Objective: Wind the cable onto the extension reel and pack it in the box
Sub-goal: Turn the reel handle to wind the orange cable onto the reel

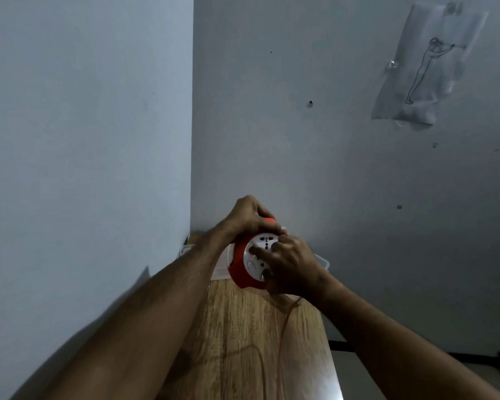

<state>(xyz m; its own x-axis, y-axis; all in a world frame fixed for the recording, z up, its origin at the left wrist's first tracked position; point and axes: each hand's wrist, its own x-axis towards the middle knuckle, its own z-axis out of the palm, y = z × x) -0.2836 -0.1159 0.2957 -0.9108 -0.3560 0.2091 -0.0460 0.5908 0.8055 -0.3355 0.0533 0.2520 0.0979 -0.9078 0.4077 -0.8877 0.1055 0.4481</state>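
Gripping reel [238,264], both hands curled.

dim, bluish indoor light; the wall [84,125] at 9 o'clock is brighter. arm shadows fall toward 8 o'clock. a pale glare patch on the table [326,382] at 6. soft blur, wide-angle stretch at edges.
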